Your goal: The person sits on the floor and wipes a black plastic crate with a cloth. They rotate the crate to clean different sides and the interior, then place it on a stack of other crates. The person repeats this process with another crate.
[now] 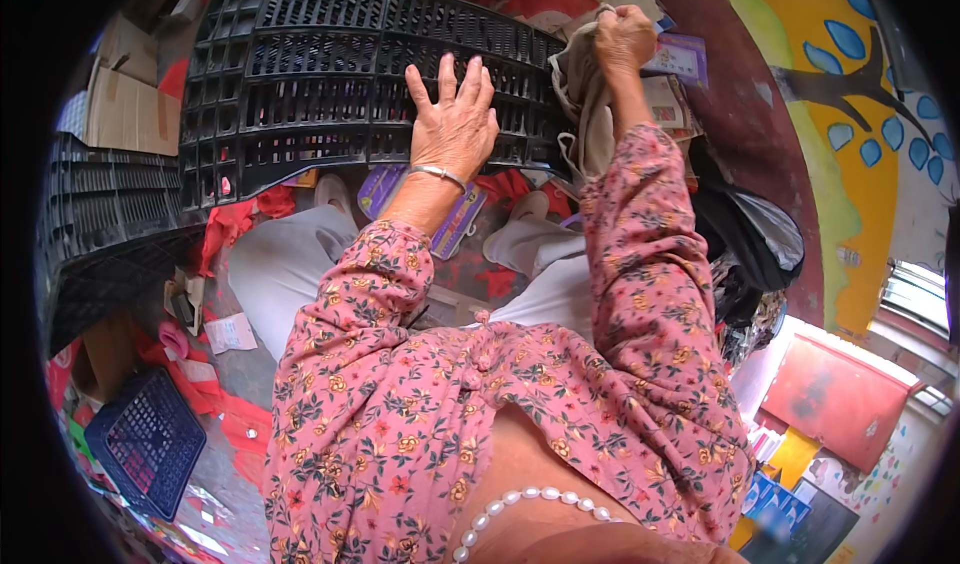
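A large black plastic lattice panel, like the side of a crate (pixel 315 94), stretches across in front of me. Against its slats lies my left hand (pixel 455 129), fingers spread and holding nothing; a bracelet circles the wrist. At the panel's right end hangs a crumpled beige cloth (pixel 590 114) with thin strap-like loops. My right hand (pixel 625 42) is closed in a fist on the top of this cloth. Whether the cloth is a bag cannot be made out.
Cardboard boxes (pixel 135 104) and another black crate (pixel 110 199) are at the left. A dark blue basket (pixel 150 439) stands lower left. Red scraps (pixel 230 229) and a purple card (pixel 460 219) lie around my feet. A black bag (pixel 745 239) sits at right, beside a painted wall (pixel 850 64).
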A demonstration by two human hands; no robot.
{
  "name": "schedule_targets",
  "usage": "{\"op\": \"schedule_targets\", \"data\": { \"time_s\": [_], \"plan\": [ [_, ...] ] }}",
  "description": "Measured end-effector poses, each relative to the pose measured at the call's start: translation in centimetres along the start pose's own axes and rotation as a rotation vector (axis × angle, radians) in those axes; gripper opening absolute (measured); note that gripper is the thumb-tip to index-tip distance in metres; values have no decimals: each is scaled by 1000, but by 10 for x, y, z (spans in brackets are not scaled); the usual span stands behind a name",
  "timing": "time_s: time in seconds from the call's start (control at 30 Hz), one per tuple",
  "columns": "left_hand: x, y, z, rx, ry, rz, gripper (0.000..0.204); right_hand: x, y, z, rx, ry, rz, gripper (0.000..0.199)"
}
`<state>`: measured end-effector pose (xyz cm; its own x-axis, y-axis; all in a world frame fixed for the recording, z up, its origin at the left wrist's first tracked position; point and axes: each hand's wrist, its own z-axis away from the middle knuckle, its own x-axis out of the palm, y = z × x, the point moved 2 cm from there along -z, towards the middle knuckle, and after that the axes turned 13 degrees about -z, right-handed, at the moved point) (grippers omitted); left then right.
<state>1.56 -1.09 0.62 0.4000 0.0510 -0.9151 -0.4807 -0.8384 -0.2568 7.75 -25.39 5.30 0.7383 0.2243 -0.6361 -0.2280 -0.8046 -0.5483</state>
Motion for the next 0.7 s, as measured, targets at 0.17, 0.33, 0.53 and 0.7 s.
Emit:
{"op": "schedule_targets", "data": {
  "time_s": [0.17,0.33,0.53,0.7],
  "plan": [
    [-3,7,4,8,-15,15,48,-17,-19,28,-278,-307,-100,16],
    [-4,1,3,38,6,-17,48,26,-39,68,-431,-566,-23,12],
    [-1,6,2,28,-18,-55,49,6,-41,40,-533,-938,330,14],
    [-2,2,8,56,-33,-96,48,-29,23,-20,-120,-710,541,47]
  ]
}}
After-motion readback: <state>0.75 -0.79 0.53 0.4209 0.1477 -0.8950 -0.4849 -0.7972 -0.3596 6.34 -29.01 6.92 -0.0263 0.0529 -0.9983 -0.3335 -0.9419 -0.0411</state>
